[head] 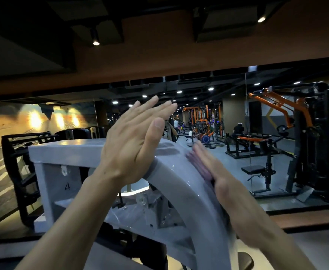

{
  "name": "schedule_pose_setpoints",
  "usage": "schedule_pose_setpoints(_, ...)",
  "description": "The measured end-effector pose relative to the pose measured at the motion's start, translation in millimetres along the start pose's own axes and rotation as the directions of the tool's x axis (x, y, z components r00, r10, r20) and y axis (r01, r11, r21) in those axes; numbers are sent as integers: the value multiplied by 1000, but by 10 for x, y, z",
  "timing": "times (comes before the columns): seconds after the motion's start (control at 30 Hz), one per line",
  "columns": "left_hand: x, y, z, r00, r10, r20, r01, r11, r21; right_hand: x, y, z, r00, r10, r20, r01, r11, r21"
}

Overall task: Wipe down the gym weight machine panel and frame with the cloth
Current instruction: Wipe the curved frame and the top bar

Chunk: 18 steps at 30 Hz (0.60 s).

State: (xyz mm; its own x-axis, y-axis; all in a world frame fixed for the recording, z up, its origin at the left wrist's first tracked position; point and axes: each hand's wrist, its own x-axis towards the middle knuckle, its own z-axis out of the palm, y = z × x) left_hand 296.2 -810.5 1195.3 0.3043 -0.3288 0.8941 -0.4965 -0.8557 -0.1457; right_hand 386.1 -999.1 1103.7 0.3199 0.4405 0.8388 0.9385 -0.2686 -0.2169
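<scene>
Grey-painted curved metal machine frame (181, 184) arcs from upper left down toward the viewer between both hands, the right hand (216, 178) flat against its outer edge, nearer than the raised, straight-fingered left hand (134, 141); no cloth shows.

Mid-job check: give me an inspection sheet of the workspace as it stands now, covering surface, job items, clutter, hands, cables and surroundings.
Surface: grey curved frame of the weight machine, glossy, with faint smears near its top.
Job's things: grey panel marked "4" on the machine's left; no cloth seen.
Clutter: nothing seen.
Hands: left hand raised above the frame, fingers straight, holding nothing; right hand lies flat along the frame's right edge, blurred.
Cables: nothing seen.
Surroundings: mirrored wall ahead; orange and black machines at right; black bench on the floor; ceiling spotlights; a person far back.
</scene>
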Motion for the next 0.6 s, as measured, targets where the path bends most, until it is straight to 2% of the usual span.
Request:
schedule_pose_setpoints(0.03, 5, -10, 2, 1000, -8, 16, 8, 1000, 12, 19, 50, 60, 999, 29, 25, -30, 1000, 10)
schedule_pose_setpoints(0.07, -1, 0, -11, 1000, -6, 22, 6, 1000, -1, 55, 96, 99, 989, 124, 82, -133, 985, 108)
schedule_pose_setpoints(0.1, -5, -4, -24, 1000, -5, 30, 5, 1000, -18, 196, 181, 97, 982, 131, 139, -152, 976, 153)
schedule_pose_setpoints(0.17, -34, 10, -91, 1000, -12, 18, 14, 996, -93, 307, 233, 123, 973, 160, 166, -185, 971, 150)
schedule_pose_setpoints(0.23, -143, 46, -188, 997, -53, -49, 45, 987, -153, 249, 491, 123, 939, 275, 205, -315, 927, 202)
schedule_pose_setpoints(0.27, -242, 72, -238, 993, -68, -94, 53, 987, -153, 140, 691, 125, 931, 291, 219, -333, 924, 190)
schedule_pose_setpoints(0.33, -507, 116, -313, 986, -75, -150, 58, 991, -117, -162, 884, 67, 925, 287, 248, -319, 942, 99)
schedule_pose_setpoints(0.43, -939, 131, -315, 984, -79, -161, 74, 997, -37, -531, 348, -133, 940, 282, 192, -287, 958, -2)
schedule_pose_setpoints(0.5, -1159, 128, -247, 982, -99, -158, 96, 995, -22, -653, -232, -269, 977, 155, 147, -148, 987, -56)
schedule_pose_setpoints(0.6, -1313, 163, -131, 980, -166, -110, 161, 986, -51, -527, -745, -416, 985, 30, 170, -36, 999, 36)
